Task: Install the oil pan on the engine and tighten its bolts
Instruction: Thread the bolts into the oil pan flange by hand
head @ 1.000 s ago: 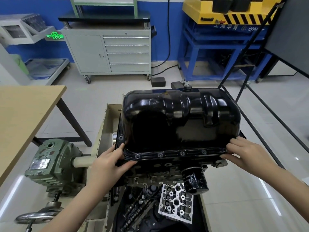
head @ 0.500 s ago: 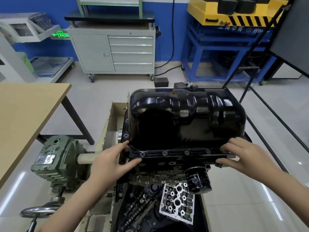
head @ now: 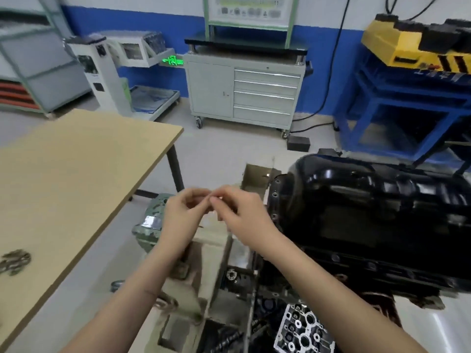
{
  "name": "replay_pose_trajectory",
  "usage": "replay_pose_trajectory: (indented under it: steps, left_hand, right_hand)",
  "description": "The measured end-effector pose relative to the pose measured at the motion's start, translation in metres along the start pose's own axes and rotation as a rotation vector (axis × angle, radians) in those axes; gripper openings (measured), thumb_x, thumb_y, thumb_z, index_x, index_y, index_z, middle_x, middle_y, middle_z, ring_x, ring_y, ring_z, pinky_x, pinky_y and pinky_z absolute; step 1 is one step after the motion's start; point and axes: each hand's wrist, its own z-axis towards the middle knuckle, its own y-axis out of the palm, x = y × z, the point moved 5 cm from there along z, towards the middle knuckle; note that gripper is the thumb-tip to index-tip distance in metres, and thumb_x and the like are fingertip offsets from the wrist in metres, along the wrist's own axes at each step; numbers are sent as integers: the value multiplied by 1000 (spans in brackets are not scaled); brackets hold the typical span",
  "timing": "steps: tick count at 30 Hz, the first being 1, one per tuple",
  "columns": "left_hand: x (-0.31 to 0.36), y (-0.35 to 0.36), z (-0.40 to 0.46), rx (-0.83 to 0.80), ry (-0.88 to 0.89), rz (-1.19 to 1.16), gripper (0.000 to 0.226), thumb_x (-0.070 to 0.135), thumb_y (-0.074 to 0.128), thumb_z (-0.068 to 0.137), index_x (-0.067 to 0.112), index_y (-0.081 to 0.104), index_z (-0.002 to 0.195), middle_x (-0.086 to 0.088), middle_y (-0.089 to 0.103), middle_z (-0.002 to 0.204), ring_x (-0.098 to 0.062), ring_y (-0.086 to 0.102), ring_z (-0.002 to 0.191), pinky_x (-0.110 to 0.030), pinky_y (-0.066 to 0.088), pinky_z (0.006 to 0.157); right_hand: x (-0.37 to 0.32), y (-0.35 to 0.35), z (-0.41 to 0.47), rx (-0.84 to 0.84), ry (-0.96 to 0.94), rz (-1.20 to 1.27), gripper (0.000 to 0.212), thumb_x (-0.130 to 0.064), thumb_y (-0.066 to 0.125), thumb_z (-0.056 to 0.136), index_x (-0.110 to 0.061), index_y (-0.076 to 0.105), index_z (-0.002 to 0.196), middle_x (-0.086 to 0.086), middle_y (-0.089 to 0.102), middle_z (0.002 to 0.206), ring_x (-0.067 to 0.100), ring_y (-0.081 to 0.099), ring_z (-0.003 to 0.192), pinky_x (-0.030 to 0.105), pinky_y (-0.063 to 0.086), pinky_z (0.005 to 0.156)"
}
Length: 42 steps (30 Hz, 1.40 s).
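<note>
Between table edge [head: 142, 179] and oil pan [head: 369, 200], both hands' fingers [head: 204, 200] meet.

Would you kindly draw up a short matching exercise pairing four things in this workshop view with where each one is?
Things:
1. oil pan
2. pile of small metal parts
3. drawer cabinet
4. both hands

Places:
A. on the wooden table, near its left edge
B. against the blue wall at the back
C. on top of the engine, right of the hands
D. fingertips together, left of the pan

Pairs: 1-C, 2-A, 3-B, 4-D
</note>
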Motion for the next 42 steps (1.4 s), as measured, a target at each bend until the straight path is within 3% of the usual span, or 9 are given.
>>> replay_pose_trajectory:
  steps: [5,10,15,22,25,29,34,39,42]
  left_hand:
    - [-52,-129,9,398,-203,-200,16,12,55,89,12,62,75,5,58,48,-4,55,46,-20,49,53]
    - [-124,-251,-12,558,-421,-102,18,4,55,87,2,58,104,-10,63,80,-18,60,68,-25,48,58]
    - [-193,-361,-33,681,-629,86,23,2,54,83,-3,62,104,-10,62,78,-20,58,71,-31,47,67]
    - [-269,-438,-31,586,-818,444,29,7,55,84,1,59,112,-17,61,114,-31,58,103,-35,44,90]
    - [-293,-445,-23,548,-868,512,33,5,51,85,-2,56,117,-21,57,120,-32,53,110,-35,39,93]
    - [-321,-445,-9,554,-925,497,39,8,43,89,-3,44,127,-24,43,131,-35,49,112,-33,37,89]
    - [-332,-439,13,538,-885,480,38,7,41,89,-2,46,126,-22,42,131,-33,51,110,-29,37,87]
    - [-334,-443,9,566,-809,435,32,8,45,90,0,55,119,-15,58,120,-26,55,109,-24,37,85]
    - [-335,-444,11,583,-787,390,29,7,43,90,3,60,113,-11,63,113,-23,56,103,-21,36,80]
  right_hand:
    - [-14,122,74,-29,182,219,27,-23,46,95,-26,52,68,-11,49,53,-4,47,47,13,33,49]
    - [-21,288,118,-267,374,310,20,-20,45,95,-7,55,83,0,48,54,5,44,38,15,34,38]
    - [-5,427,133,-456,450,152,13,-15,50,90,-6,55,97,5,56,72,16,53,53,27,42,48]
    - [37,513,142,-660,405,-155,53,-23,59,86,-2,38,131,19,49,124,28,54,99,34,44,85]
    - [51,535,144,-673,345,-252,65,-28,61,84,-5,31,137,16,39,134,29,43,120,30,37,93]
    - [57,567,139,-665,-6,-473,77,-41,58,81,-15,19,143,14,18,150,28,18,137,37,20,108]
    - [61,595,137,-648,-203,-541,76,-45,50,86,-15,14,146,13,10,153,23,4,142,37,0,113]
    - [55,591,143,-543,-330,-549,68,-45,49,85,-15,28,143,8,31,147,23,31,131,37,23,103]
    - [54,593,149,-571,-383,-596,69,-51,43,86,-19,25,144,8,23,151,21,31,129,35,24,97]
